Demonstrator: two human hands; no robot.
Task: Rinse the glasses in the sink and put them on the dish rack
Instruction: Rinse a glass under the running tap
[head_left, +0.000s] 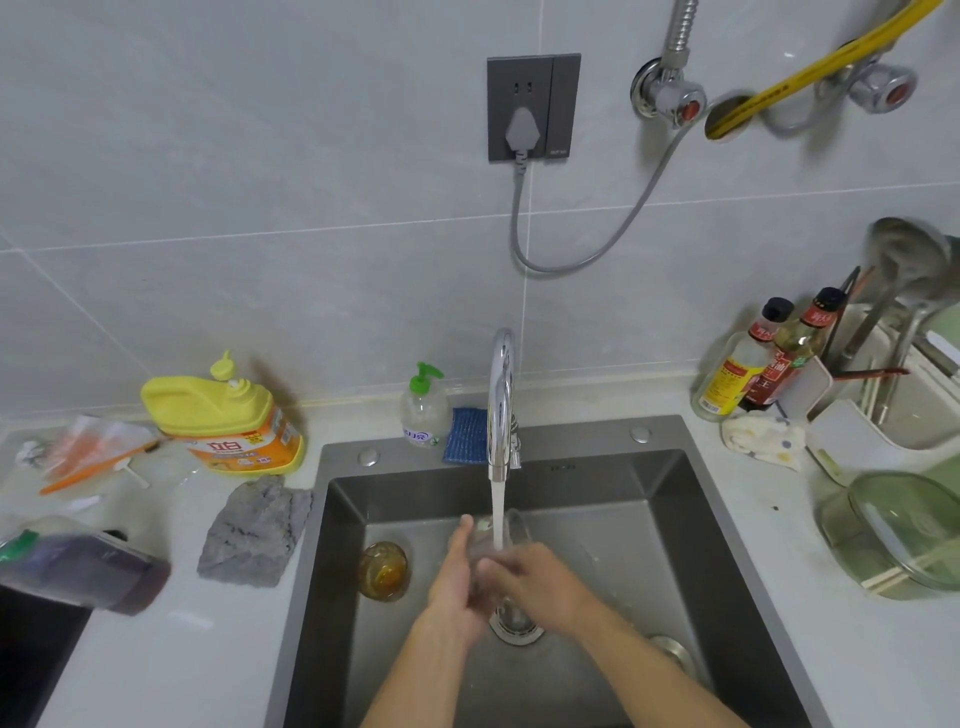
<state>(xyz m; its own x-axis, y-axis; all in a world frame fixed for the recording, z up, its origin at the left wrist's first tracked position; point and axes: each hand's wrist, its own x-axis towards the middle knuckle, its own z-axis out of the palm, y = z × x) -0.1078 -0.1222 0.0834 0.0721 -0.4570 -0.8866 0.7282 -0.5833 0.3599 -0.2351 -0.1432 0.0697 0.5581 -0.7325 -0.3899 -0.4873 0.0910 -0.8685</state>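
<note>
Water (497, 512) streams from the curved chrome faucet (501, 400) into a clear drinking glass (516, 531) held over the middle of the grey steel sink (670, 499). The left hand (457, 577) grips its side at nine o'clock, and the right hand (537, 577) curls around it from three o'clock. A round amber glass (384, 571) sits in the basin at nine o'clock from the hands. The white plastic dish rack (857, 436) stands on the pale desk (779, 571) at two o'clock.

1. Bright, even light; soft shadow on the walls of the sink (332, 571).
2. Glare streaks the tap (501, 395) and the pot lid (904, 530).
3. The tile lines (260, 233) bow toward the edges.
4. The ladles (906, 260) and the dark bottle (83, 569) at the sides are blurred.
</note>
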